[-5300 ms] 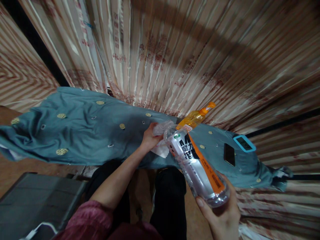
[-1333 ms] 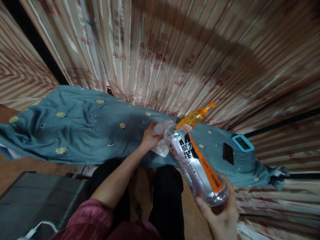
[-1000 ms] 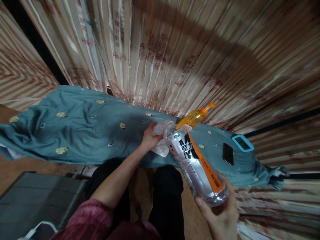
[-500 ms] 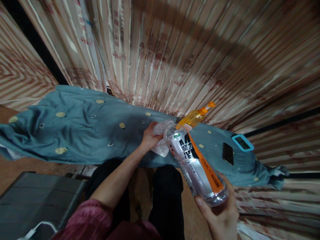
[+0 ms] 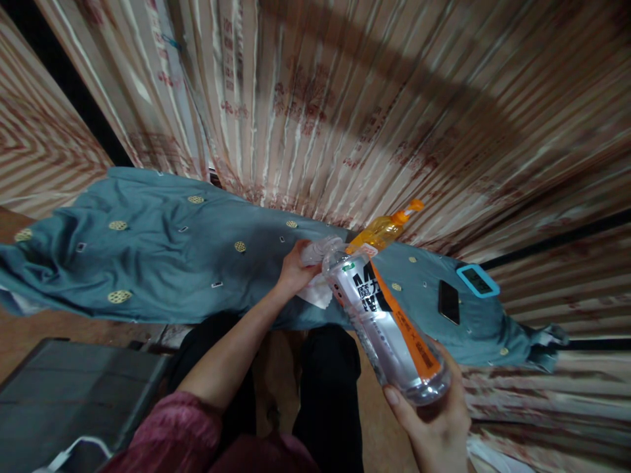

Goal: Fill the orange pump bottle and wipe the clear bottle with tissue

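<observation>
My right hand (image 5: 436,420) grips the base of a large clear drink bottle (image 5: 382,322) with a black, silver and orange label, tilted so its neck points away from me. At the bottle's mouth, my left hand (image 5: 294,269) is closed on a small clear plastic thing (image 5: 320,249) that I cannot make out. Beneath that hand a white tissue (image 5: 318,295) lies on the teal cloth. An orange spray bottle (image 5: 387,228) stands just behind the big bottle's neck.
The teal cloth (image 5: 148,256) with gold dots covers a long table. A black phone (image 5: 448,302) and a blue-framed device (image 5: 477,281) lie at its right end. Striped pink curtains (image 5: 345,98) hang behind. A dark grey box (image 5: 73,394) sits at lower left.
</observation>
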Action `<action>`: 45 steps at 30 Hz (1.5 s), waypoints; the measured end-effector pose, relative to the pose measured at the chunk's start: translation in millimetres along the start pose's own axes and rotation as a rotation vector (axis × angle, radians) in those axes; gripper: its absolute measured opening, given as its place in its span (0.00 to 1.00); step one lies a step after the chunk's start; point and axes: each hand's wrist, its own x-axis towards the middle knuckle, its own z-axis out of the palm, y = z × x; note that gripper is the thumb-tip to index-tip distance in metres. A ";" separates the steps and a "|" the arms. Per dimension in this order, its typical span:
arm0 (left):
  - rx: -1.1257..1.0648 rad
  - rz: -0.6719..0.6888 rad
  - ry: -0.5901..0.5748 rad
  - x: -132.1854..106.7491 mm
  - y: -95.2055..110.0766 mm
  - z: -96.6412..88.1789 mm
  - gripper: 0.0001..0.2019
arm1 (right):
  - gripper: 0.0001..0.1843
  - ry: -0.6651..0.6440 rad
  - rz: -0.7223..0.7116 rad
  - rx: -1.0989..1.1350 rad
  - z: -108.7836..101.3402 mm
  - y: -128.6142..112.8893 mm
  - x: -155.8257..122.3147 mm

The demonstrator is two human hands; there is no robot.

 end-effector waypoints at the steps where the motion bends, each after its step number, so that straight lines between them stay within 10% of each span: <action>1: -0.002 -0.001 -0.003 0.0 0.3 -0.1 0.25 | 0.47 -0.004 0.013 0.013 0.5 -0.6 -0.2; 45: -0.041 -0.027 -0.010 1.2 -2.1 3.8 0.26 | 0.50 -0.004 0.079 0.159 3.3 10.8 -2.0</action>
